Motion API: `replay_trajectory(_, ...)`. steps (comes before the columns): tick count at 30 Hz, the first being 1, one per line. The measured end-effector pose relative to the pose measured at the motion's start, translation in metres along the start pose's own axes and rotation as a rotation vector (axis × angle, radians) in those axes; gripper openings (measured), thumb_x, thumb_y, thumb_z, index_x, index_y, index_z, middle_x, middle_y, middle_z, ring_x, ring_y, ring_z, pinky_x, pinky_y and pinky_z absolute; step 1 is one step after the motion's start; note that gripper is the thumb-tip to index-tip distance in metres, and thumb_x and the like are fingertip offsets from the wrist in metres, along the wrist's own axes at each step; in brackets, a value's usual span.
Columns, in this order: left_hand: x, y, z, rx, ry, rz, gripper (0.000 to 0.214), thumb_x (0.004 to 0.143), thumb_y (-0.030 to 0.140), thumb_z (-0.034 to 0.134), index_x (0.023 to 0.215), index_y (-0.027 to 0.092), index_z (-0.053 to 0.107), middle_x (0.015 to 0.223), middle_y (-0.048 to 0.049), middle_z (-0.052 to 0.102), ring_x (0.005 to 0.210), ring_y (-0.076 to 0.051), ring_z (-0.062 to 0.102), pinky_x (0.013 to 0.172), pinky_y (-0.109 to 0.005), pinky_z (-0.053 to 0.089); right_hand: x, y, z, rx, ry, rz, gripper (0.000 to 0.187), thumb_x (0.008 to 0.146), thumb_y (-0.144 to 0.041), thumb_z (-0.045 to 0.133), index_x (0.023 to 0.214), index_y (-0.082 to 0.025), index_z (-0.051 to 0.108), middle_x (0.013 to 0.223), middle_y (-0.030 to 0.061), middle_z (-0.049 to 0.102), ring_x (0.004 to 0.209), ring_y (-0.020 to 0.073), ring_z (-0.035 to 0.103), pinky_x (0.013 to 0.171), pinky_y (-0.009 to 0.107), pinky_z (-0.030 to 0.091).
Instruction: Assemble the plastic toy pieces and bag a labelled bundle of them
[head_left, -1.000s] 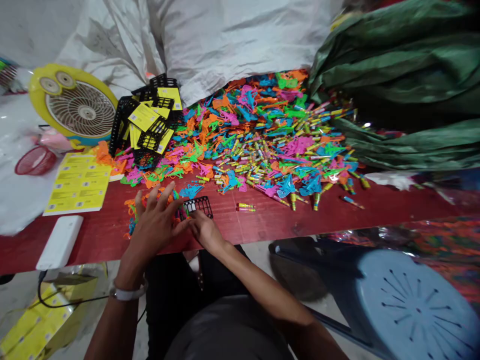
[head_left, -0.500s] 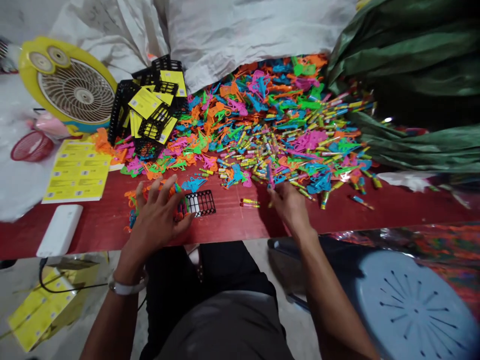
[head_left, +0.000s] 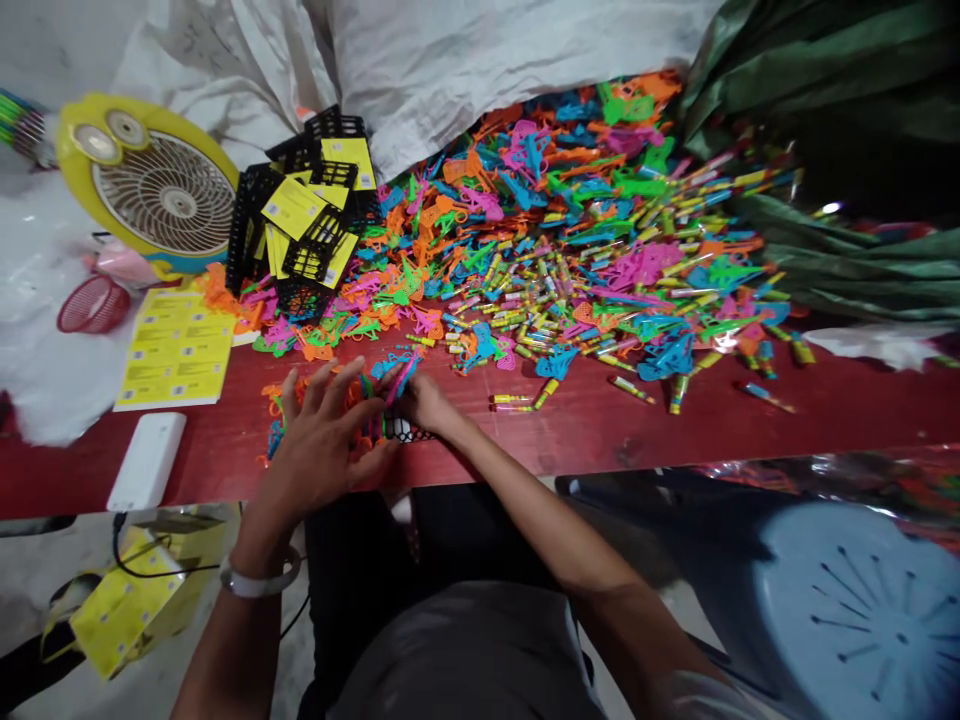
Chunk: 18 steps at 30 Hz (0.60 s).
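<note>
My left hand (head_left: 315, 445) lies palm down with its fingers spread over a row of orange, green and blue plastic toy pieces (head_left: 271, 432) near the table's front edge. These pieces stand at the left part of a black plastic grid rack (head_left: 411, 433), which my left hand and my right hand partly cover. My right hand (head_left: 424, 402) is closed on a pink and blue plastic toy piece (head_left: 403, 378), held over the rack beside my left fingers. Its fingertips are partly hidden, and whether this is one piece or two I cannot tell.
Behind lies a large heap of coloured toy pieces (head_left: 480, 215) and yellow-labelled tubes (head_left: 544, 275). Black racks with yellow cards (head_left: 296, 208) are stacked by a yellow fan (head_left: 176, 190). A white power bank (head_left: 148, 462) and card sheets (head_left: 176, 350) lie left; a stool (head_left: 862, 610) stands right.
My right hand has moved left from the edge of the heap to the black rack, bringing the pink and blue piece along. My left hand stays spread in nearly the same place.
</note>
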<state>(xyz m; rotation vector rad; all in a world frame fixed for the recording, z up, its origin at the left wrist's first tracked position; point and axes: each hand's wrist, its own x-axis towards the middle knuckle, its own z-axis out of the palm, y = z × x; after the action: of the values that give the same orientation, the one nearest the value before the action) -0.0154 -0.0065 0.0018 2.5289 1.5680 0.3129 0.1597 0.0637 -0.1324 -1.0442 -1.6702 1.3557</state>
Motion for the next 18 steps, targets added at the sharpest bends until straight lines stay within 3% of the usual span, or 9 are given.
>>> replay_trajectory(6,0.001,0.000,0.002,0.009,0.007,-0.020,0.033,0.091,0.055,0.061,0.109,0.028,0.067,0.159,-0.0049,0.044,0.148,-0.034,0.033,0.126,-0.061,0.005,0.009,-0.003,0.000,-0.093,-0.036,0.038,0.013,0.078,-0.010,0.058,0.086,-0.019,0.064,0.082,-0.0001,0.068,0.077,0.0152,0.062,0.073,0.026,0.050)
replay_trajectory(12,-0.001,0.000,0.004,0.007,0.017,-0.018,0.030,0.090,0.052,0.062,0.107,0.028,0.064,0.160,-0.0037,0.042,0.149,-0.034,0.033,0.126,-0.061,0.004,0.011,-0.004,-0.006,0.130,-0.067,0.203,0.008,0.080,-0.018,0.064,0.087,-0.019,0.066,0.073,-0.0011,0.068,0.061,0.0146,0.062,0.058,0.025,0.051)
replay_trajectory(18,0.000,0.000,0.004,0.016,0.017,-0.013,0.032,0.090,0.054,0.062,0.108,0.027,0.064,0.159,-0.0066,0.043,0.149,-0.036,0.033,0.125,-0.064,0.007,0.004,-0.019,0.001,-0.298,-0.083,0.039,0.015,0.081,-0.008,0.061,0.090,-0.018,0.068,0.086,0.0026,0.072,0.078,0.0177,0.067,0.074,0.027,0.051)
